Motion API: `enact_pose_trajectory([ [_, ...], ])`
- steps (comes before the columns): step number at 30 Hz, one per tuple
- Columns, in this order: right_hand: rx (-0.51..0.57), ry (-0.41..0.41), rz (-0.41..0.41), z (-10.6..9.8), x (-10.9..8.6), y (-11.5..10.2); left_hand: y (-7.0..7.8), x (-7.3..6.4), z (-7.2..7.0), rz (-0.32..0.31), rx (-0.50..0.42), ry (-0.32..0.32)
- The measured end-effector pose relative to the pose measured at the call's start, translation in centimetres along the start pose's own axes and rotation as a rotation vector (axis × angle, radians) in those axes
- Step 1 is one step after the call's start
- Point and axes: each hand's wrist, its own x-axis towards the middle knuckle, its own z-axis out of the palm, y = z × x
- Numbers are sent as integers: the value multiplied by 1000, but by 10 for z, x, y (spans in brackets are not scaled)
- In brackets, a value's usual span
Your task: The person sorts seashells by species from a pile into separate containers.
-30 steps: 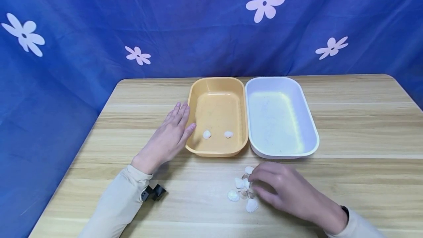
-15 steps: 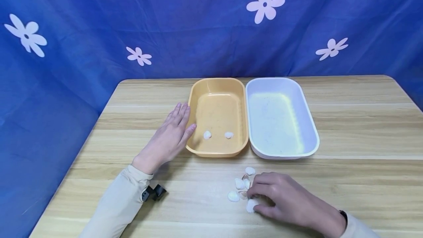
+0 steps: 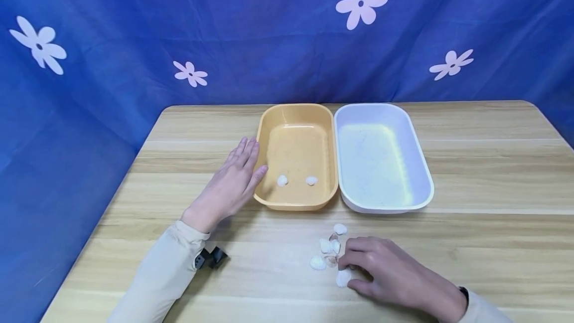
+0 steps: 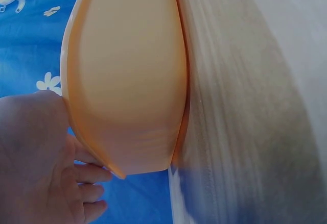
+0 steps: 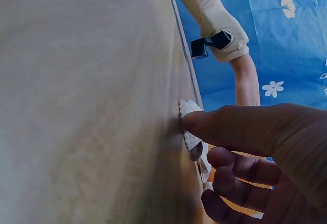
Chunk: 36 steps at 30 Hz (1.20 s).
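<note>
My right hand [image 3: 387,273] is low over a small group of seashells, fingers curled. Its thumb lies against a white ribbed seashell [image 3: 343,278], and the index fingertip bends to that shell's upper edge. In the right wrist view the thumb overlaps the ribbed seashell [image 5: 190,138], which is tipped on edge; its far side is hidden. Several other white and brownish seashells [image 3: 326,246] lie just left of the fingers. My left hand [image 3: 228,183] rests with straight fingers along the left rim of an orange tray [image 3: 298,207]; in the left wrist view its thumb overlaps that rim.
Two small white seashells [image 3: 311,181] sit apart inside the orange tray, near its front. A white tray [image 3: 384,209] stands right beside it. A blue flowered cloth [image 3: 269,39] hangs behind the wooden table [image 3: 493,173]. A black wrist device [image 3: 211,258] hangs under the left sleeve.
My right hand has come down and toward me from the upper shells to the white ribbed seashell, its thumb now against it. The left hand keeps its place on the orange tray.
</note>
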Motion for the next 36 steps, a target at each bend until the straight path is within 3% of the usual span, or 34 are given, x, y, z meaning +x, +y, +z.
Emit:
enact_pose_trajectory([
  [9, -31, 7, -60, 0, -1, 3, 0, 7, -1, 11, 11, -2],
  [18, -262, 52, -200, 0, 2, 2, 0, 5, -2, 2, 10, -5],
  [26, -415, 108, -262, 2, 6, 5, 0, 4, -2, -1, 7, -2],
  [36, -447, 116, -289, 5, 5, 6, 0, 1, -1, -8, 6, -6],
])
